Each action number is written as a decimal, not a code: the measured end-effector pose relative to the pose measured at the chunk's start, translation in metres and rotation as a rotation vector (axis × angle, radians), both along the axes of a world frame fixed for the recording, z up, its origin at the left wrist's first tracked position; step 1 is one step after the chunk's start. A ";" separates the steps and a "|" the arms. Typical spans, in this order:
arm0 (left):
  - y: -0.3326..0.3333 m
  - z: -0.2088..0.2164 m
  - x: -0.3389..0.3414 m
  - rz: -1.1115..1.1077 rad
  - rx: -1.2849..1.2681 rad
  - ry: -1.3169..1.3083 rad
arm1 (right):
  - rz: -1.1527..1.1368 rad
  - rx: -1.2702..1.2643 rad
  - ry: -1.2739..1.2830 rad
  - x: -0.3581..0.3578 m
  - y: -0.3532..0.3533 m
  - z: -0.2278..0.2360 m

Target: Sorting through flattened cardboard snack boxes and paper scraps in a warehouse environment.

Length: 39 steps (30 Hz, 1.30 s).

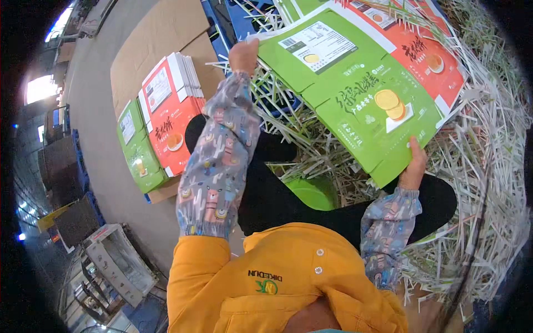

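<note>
A large printed cardboard sheet point(333, 94), green with a red part toward its far right, is held up at a tilt above my lap. My left hand point(244, 57) is closed on its far left corner. At the near right edge, my right hand point(414, 165) grips the sheet with the thumb on the printed face and the fingers hidden beneath. White trim strips line parts of its edges. Some loose paper strips lie over its far red end. To my left is a neat stack of similar red and green printed sheets point(164, 119).
Brown cardboard point(161, 30) lies under the stack. Shredded paper strips point(483, 133) heap at the right and beneath the sheet. Between my legs sits a green plastic tub point(316, 191). Blue slatted plastic point(242, 22) shows at the back. A pale crate-like frame point(119, 263) stands at lower left.
</note>
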<state>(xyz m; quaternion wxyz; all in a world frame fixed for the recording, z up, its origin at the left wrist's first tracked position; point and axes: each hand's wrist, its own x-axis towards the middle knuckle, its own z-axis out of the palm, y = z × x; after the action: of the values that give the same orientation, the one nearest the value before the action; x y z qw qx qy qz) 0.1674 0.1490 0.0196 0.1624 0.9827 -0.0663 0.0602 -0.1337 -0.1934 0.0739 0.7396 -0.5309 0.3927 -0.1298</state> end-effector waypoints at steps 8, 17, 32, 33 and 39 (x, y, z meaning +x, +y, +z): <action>0.058 0.049 0.077 0.101 -0.667 0.461 | -0.107 0.527 -0.054 -0.018 -0.015 0.036; 0.014 0.101 -0.103 -0.107 -0.503 -0.157 | -0.037 0.517 -0.083 -0.010 0.002 0.019; -0.043 0.049 -0.230 0.435 -1.748 0.803 | 0.025 -0.076 0.149 -0.013 0.064 -0.008; -0.042 0.055 -0.227 0.437 -1.749 0.841 | -0.126 -0.161 0.037 -0.009 0.046 -0.020; -0.007 0.062 -0.221 0.424 -1.684 0.877 | -0.275 0.566 -0.432 0.039 0.004 -0.061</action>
<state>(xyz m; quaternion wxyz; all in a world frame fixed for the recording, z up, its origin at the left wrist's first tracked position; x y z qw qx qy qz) -0.0532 0.1418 0.0814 0.8081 0.4716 0.2432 -0.2557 -0.0950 -0.1891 0.0132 0.8983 -0.2085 0.3158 -0.2234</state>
